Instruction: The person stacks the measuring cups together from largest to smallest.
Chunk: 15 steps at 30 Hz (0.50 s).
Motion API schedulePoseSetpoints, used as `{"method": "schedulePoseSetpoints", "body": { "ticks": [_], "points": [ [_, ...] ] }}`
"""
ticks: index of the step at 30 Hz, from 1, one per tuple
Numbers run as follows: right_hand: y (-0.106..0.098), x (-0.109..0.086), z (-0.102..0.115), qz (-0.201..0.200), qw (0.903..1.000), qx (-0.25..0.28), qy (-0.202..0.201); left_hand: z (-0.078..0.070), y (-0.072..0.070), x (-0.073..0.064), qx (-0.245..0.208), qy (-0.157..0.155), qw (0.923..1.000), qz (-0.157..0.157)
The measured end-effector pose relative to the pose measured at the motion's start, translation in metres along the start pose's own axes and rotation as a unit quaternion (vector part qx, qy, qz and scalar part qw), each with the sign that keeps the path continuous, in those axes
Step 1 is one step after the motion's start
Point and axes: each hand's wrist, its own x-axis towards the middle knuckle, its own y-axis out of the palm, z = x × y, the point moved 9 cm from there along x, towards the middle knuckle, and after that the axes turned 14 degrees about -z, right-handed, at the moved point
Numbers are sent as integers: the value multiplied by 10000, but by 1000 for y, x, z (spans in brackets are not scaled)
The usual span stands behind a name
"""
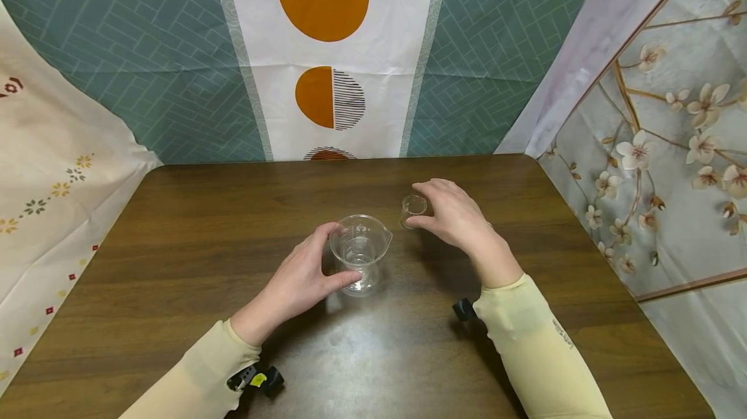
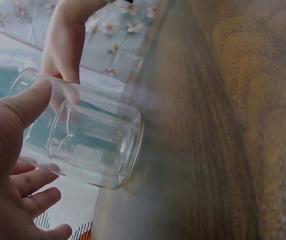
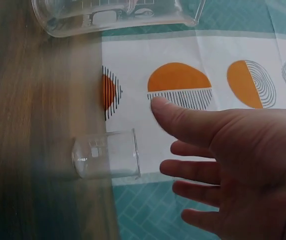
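Observation:
A large clear glass beaker (image 1: 377, 251) with a pouring lip stands upright on the table. Inside it, a smaller glass beaker (image 2: 90, 142) shows through the wall. My left hand (image 1: 303, 273) holds the large beaker near its rim, thumb on the near side and index finger around the far side. To the right and slightly farther back stands a small glass beaker (image 3: 110, 155), upright on the table. Around and just above it hovers my right hand (image 1: 452, 215), thumb and fingers spread apart; the right wrist view shows a gap between fingers and glass.
The brown wooden table (image 1: 233, 198) carries the glassware near its middle. Behind it hangs a green and white cloth (image 1: 385, 82) with orange shapes. A floral curtain (image 1: 688, 166) runs along the right edge, and a cream cloth (image 1: 52, 166) along the left.

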Motion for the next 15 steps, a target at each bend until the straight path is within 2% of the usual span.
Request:
{"method": "schedulePoseSetpoints", "body": {
  "ticks": [15],
  "points": [
    [16, 6, -15, 243, 9992, -259, 156, 1, 1, 0, 5, -59, 10000, 24]
  ]
}}
